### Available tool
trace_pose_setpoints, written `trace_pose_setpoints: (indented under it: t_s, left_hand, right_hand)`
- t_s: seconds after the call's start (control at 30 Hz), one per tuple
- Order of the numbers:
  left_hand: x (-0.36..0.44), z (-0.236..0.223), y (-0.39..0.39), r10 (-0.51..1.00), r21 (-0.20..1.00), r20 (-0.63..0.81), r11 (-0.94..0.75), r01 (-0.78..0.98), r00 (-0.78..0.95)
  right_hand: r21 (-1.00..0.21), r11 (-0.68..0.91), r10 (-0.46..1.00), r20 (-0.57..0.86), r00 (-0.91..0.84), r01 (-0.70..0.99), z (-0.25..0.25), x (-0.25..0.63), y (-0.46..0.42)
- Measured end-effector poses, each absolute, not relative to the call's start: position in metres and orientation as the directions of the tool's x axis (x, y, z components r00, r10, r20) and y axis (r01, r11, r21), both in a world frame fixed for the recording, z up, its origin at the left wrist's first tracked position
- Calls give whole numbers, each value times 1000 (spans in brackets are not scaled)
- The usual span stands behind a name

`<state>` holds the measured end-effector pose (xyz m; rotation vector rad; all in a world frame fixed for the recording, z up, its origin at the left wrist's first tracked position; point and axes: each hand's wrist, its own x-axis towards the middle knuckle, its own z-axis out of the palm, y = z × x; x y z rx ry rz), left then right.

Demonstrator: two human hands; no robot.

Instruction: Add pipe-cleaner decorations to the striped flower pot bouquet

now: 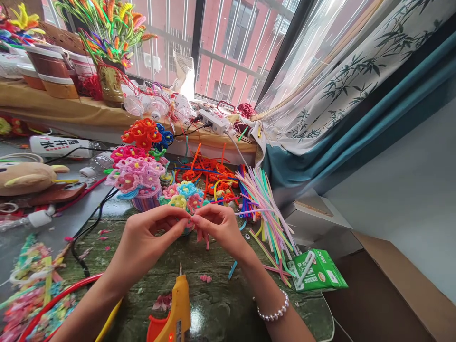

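Note:
My left hand (pixel 151 235) and my right hand (pixel 221 230) meet fingertip to fingertip over the table. Both pinch a small piece of pink pipe cleaner (pixel 204 236); part of it hangs under my right fingers, and the rest is hidden by them. Just behind my hands stands a small pot of pastel pipe-cleaner flowers (pixel 187 190). A larger bunch of pink flowers (pixel 137 173) in a striped pot is to its left. Below my hands lies a yellow hot glue gun (pixel 178 304), nozzle pointing away from me, its red light lit.
Loose pastel pipe cleaners (pixel 267 204) spread at the right beside a green packet (pixel 318 270). Orange pipe cleaners (pixel 210 171) lie behind. Black cables (pixel 94 218) and colourful scraps (pixel 35 285) occupy the left. A power strip (pixel 213 121) rests on the sill; a cardboard box (pixel 399 280) stands right.

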<state>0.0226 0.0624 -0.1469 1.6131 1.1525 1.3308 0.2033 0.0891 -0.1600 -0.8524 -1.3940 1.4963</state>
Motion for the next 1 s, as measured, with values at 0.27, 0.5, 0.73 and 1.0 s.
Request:
trace_pose_setpoints:
  t_s: [0.27,0.5,0.73,1.0]
  left_hand:
    - [22,-146,63,957,950,282,-288,121,62]
    - [27,-139,60,977,980,198,-200,22,76]
    - [29,-144,59,990,992,87,-77,-98,111]
    - [35,-157,61,987,961,-6,49,-270,158]
  right_hand:
    - [-983,43,917,108,-383,-176,-159,205,86]
    - [-963,197,944,237,-228,-185,-156,202,79]
    - [-954,177,938,238,-251,-244,-155,198,77]
    - [-942,175,938,248,-242,-288,-154,195,72]
